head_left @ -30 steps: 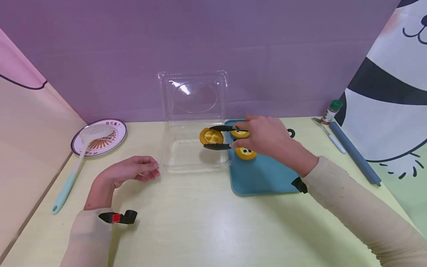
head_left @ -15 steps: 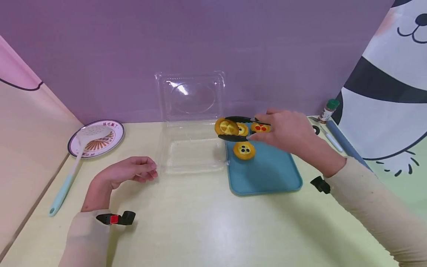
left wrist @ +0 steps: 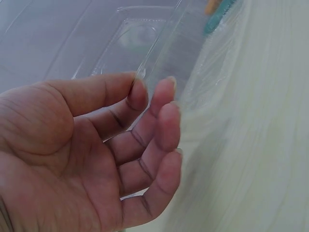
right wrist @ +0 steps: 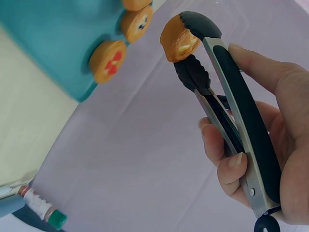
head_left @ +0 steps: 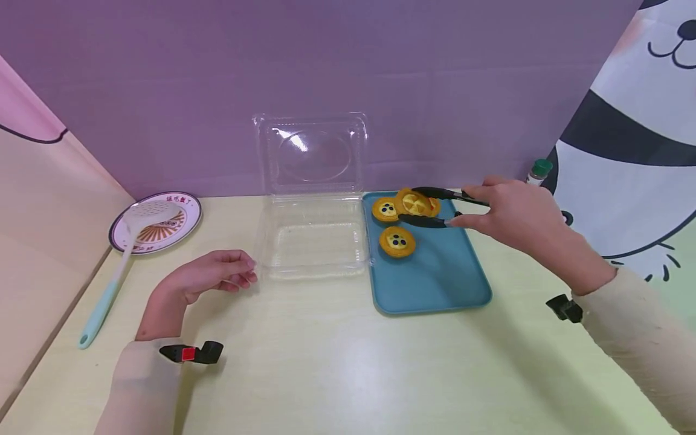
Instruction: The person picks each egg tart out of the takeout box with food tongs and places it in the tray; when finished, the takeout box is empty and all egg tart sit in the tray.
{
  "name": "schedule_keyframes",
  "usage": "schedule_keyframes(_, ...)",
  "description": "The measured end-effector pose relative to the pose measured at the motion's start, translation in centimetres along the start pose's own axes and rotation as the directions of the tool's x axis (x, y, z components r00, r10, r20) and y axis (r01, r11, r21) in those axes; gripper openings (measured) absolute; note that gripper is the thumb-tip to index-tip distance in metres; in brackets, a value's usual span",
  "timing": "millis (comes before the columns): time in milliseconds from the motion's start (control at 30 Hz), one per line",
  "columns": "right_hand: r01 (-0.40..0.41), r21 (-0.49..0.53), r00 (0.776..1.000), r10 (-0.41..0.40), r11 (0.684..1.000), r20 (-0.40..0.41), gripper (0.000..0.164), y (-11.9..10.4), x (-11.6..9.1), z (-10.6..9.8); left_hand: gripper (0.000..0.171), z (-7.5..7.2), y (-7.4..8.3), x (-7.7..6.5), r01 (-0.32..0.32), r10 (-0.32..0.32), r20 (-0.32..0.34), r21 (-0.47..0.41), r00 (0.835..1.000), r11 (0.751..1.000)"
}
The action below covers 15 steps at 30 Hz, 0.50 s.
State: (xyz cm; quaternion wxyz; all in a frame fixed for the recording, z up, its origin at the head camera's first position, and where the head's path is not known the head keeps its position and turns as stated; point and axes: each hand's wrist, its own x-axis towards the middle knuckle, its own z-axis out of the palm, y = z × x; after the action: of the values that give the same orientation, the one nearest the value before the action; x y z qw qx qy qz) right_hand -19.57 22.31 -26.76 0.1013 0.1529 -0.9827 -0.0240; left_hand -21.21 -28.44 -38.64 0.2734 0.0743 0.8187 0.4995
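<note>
My right hand [head_left: 519,211] grips black-and-silver tongs [right wrist: 246,111]. Between the tong tips is a tart with a yellow segmented top [head_left: 415,203], held above the far side of a blue tray [head_left: 435,284]. Two blueberry tarts, one of them the nearer blueberry tart [head_left: 397,241], sit on the tray. A red-topped tart [right wrist: 108,61] shows on it in the right wrist view; from the head it is mostly hidden behind the held tart. My left hand [head_left: 217,273] pinches the near left edge of a clear plastic container [head_left: 315,269] between thumb and index finger; its lid [head_left: 315,151] stands raised.
At the left, a white slotted skimmer [head_left: 154,212] lies across a patterned plate [head_left: 190,220], its pale green handle [head_left: 98,317] on the table. A green-capped bottle [head_left: 540,171] stands at the back right. A purple backdrop [head_left: 326,60] rises behind the table.
My right hand has moved right with the tongs and tart, from over the container to over the tray. My left hand stays at the container's edge.
</note>
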Motion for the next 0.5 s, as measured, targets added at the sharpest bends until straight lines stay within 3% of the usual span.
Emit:
schedule_keyframes(267, -0.073, 0.013, 0.992, 0.071, 0.997, 0.102, 0.074, 2.0, -0.4, 1.0, 0.028, -0.1, 0.0, 0.2, 0.016, -0.017, -0.063, -0.012, 0.998, 1.0)
schedule_keyframes(500, -0.088, 0.008, 0.983, 0.085, 0.996, 0.161, 0.075, 2.9, -0.9, 1.9, 0.024, -0.1, 0.0, 0.0, 0.022, -0.024, -0.108, -0.021, 0.994, 1.0)
